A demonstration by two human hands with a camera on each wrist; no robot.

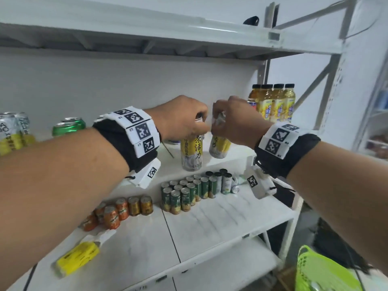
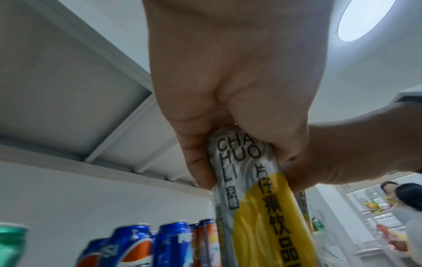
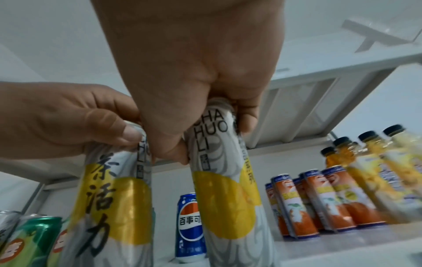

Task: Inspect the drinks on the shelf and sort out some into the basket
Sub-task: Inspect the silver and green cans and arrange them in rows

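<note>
Two tall yellow-and-white cans held by their tops, one in each hand, in front of the middle shelf (image 1: 235, 152).

Left hand (image 1: 184, 119) curls round the top of the left can (image 1: 191, 153); right hand (image 1: 233, 122) grips the right can (image 1: 219, 147), which tilts. Top grips likely leave the labels free for checking. The green basket (image 1: 315, 269) waits low right, well apart.

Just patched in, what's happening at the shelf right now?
A person is holding two tall yellow-and-silver tea cans by their tops, one in each hand. The left hand grips the left can, upright; the right hand grips the right can, tilted. The lime-green plastic basket waits at lower right.
</note>
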